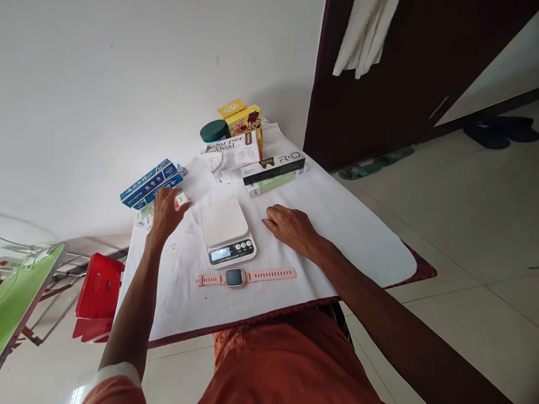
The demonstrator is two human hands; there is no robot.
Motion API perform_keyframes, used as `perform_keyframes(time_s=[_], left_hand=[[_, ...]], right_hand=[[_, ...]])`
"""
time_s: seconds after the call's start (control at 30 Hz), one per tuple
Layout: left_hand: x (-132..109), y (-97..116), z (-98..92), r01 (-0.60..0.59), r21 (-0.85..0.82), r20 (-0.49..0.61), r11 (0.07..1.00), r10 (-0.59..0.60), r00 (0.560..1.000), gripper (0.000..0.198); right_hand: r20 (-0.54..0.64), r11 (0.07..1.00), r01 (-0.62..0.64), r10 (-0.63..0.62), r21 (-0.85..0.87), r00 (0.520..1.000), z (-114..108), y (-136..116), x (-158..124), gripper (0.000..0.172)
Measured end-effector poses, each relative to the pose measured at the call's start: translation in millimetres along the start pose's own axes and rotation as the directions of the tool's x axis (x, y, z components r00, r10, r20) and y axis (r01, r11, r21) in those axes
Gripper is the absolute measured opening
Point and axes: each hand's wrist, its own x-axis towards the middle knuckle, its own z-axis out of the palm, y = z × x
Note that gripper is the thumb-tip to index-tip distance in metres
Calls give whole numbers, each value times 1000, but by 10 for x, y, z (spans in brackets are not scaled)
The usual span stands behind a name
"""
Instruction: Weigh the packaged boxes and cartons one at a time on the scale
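My left hand [166, 212] reaches over the boxes at the table's left side, thumb spread from the fingers. Between thumb and fingers shows a small white-and-pink box [182, 200]; whether the hand touches it I cannot tell. Beyond the fingers lie blue toothpaste-style boxes [148, 184]. My right hand [290, 225] rests on the white cloth, fingers curled together, with nothing visible in them. Just left of it stands a white digital kitchen scale [225, 221], its platform bare and its display lit, the digits too small to read surely. A pink-strapped smartwatch [234, 278] lies flat before the scale.
Behind the scale are a black box [274, 167], a green-and-white box [275, 184], a "Super Meal" carton [233, 150], a green-lidded jar [214, 131] and a yellow box [245, 120]. A wall borders the table; a red chair [99, 292] stands left.
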Motion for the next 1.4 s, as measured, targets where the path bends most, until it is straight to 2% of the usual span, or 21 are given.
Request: perform_keyframes(time_s=[0.1,0.17,0.23,0.3,0.37,0.43,0.63,0.73,0.83,0.93,1.0,1.07,1.17,1.3,1.4], left_hand=[[299,536,-13,-229,-119,9,966,232,973,44],[498,908,34,-309,-146,50,940,319,946,48],[668,1240,125,-311,-144,109,939,328,939,52],[794,1501,238,-260,-126,181,957,280,943,49],[872,1676,342,-208,-115,253,971,231,939,42],[909,1764,416,-185,-122,292,975,213,932,37],[896,1699,447,-149,-118,288,982,178,941,33],[896,1688,466,-160,-149,292,976,198,936,38],[917,1783,559,-172,-187,271,967,219,938,41],[946,1900,649,-162,-222,255,962,217,942,31],[938,1908,640,-134,-259,240,957,198,950,26],[872,1816,552,-109,-316,217,942,184,959,27],[643,1505,279,-120,-408,154,905,198,968,35],[180,1007,-180,-128,-405,127,905,194,973,39],[-190,756,-386,-62,-361,162,930,128,978,36]], right_hand=[[29,1000,-2,3,-12,1000,-39,-7,-15,28],[40,1000,5,-4,-14,999,-56,-4,-20,28],[47,1000,11,-10,-22,999,-66,1,-19,29],[55,999,18,-16,-32,998,-73,7,-14,30],[63,999,27,-25,-35,998,-75,13,-8,32],[72,999,34,-32,-29,997,-74,20,-4,33],[55,998,57,-56,-15,997,-46,40,-4,33],[38,998,57,-56,-14,998,-33,38,-9,31],[26,999,43,-42,-26,999,-26,27,-20,29],[15,999,31,-30,-37,999,-27,16,-31,28],[12,999,29,-29,-29,1000,-31,13,-34,27],[13,999,34,-34,-15,999,-35,13,-35,26],[27,999,42,-42,-4,999,-30,14,-34,27],[15,999,48,-48,-1,999,0,28,-37,27],[-9,998,55,-54,10,998,32,42,-44,26]])
